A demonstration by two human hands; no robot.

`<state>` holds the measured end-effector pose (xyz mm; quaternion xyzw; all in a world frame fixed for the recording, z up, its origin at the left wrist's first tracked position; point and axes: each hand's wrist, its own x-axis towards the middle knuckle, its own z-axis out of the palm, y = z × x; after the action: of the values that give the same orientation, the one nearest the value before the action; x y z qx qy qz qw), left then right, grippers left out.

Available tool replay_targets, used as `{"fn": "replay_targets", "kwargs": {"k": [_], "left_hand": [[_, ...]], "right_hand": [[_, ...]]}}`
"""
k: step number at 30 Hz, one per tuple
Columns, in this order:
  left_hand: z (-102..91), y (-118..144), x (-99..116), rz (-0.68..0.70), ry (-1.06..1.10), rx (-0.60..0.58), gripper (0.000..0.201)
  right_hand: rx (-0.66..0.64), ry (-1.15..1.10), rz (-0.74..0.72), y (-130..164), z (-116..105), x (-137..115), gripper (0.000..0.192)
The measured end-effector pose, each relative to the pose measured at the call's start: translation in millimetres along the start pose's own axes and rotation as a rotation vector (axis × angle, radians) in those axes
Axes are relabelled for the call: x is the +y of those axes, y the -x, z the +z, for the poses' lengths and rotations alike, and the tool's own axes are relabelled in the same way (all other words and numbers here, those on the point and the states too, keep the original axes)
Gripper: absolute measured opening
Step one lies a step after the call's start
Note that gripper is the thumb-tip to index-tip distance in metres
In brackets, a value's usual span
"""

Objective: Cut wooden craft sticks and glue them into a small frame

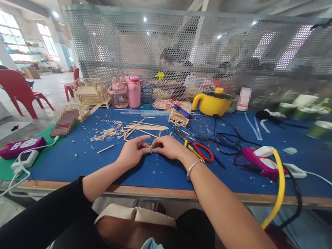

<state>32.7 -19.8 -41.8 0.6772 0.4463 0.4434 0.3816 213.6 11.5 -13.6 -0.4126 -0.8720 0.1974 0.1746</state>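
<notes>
My left hand (132,151) and my right hand (169,146) meet just above the blue tabletop. Between their thumbs and fingertips they pinch a small pale wooden piece (151,149), mostly covered by the fingers. Just beyond them lies a loose pile of thin wooden sticks (147,127). Left of that pile are wood scraps (108,131), and a single stick (105,149) lies nearer my left forearm. Pliers or cutters with red and yellow handles (203,152) rest beside my right wrist. A small wooden stick-built model (179,118) stands behind the sticks, with a blue tool (182,111) leaning on it.
A yellow electric pot (216,103), pink flask (133,91) and perforated metal screen (151,49) line the back. Purple power strips (260,163) and cables lie right, another purple power strip (22,147) left. A phone (65,122) lies at left. People sit behind the screen.
</notes>
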Motion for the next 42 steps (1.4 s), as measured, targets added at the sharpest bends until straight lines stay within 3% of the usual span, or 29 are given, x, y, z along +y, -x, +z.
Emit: {"fn": "replay_targets", "kwargs": {"k": [8,17,22,26,33,37,42], "left_hand": [[-0.4,2.6,3.3,0.036,-0.140,0.025,0.045],[1.9,8.7,9.8,0.079,-0.310,0.008,0.060],[0.9,9.3,10.1,0.083,-0.315,0.012,0.060],[-0.8,8.9,9.4,0.090,-0.360,0.027,0.065],[-0.9,8.2,7.5,0.074,-0.403,0.025,0.075],[-7.1,1.6,13.2,0.083,-0.449,-0.035,0.076],[-23.4,-13.2,17.7,0.098,-0.416,-0.266,0.087]], "right_hand": [[0.000,0.003,0.006,0.2,-0.2,-1.4,0.013],[-0.002,0.038,-0.001,1.4,-0.8,-3.0,0.015],[0.048,0.013,-0.015,3.0,-2.5,-12.4,0.032],[0.078,-0.034,-0.067,2.6,-1.1,-18.8,0.022],[0.121,0.011,-0.066,3.1,2.5,-26.6,0.023],[0.131,0.004,-0.031,2.2,4.1,-29.2,0.019],[0.123,0.027,-0.005,0.3,5.7,-29.0,0.018]]}}
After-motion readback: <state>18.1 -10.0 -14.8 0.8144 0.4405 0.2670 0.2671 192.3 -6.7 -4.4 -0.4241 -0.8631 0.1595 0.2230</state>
